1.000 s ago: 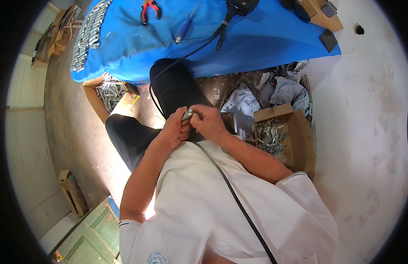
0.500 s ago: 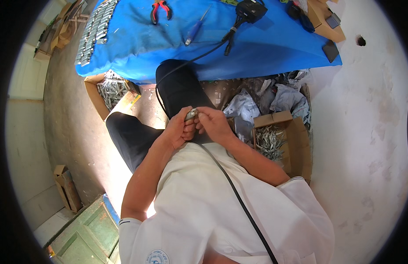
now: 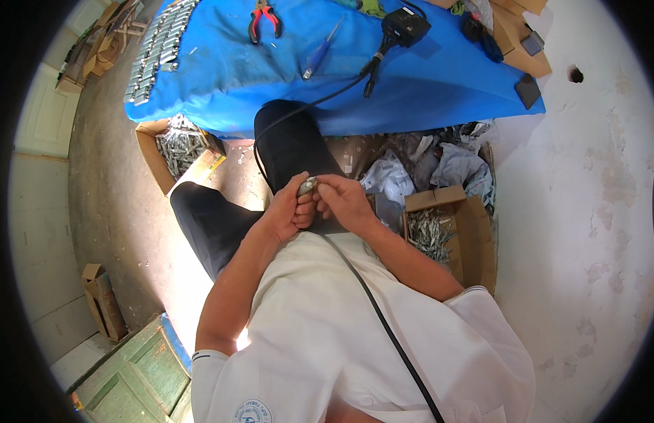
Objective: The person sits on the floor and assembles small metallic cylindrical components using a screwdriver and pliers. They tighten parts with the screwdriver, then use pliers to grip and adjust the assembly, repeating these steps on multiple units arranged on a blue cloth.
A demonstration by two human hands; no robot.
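Observation:
Above my lap, my left hand point(image 3: 288, 206) is closed round a small greyish metal piece point(image 3: 308, 186), whose end sticks out between thumb and forefinger. My right hand point(image 3: 344, 203) touches that end with thumb and fingertips pinched together; its other fingers are curled. Most of the piece is hidden by my fingers, so its exact kind does not show. Beyond my knees, red-handled pliers point(image 3: 277, 25) and a blue-handled screwdriver point(image 3: 318, 56) lie on the blue cloth point(image 3: 221, 84). Rows of silvery metal pieces point(image 3: 161, 46) are lined up at the cloth's left end.
A black device with a cable point(image 3: 406, 28) lies on the cloth. Its cable runs over my leg; a black cable point(image 3: 373, 303) also crosses my shirt. Open cardboard boxes of metal strips stand at left point(image 3: 152, 156) and right point(image 3: 480, 243). A white wall point(image 3: 573, 211) rises at right.
Both hands keep the same hold, and the metal piece's end is turned slightly. The whole view has shifted a little, with the pliers and screwdriver appearing slightly lower and further right.

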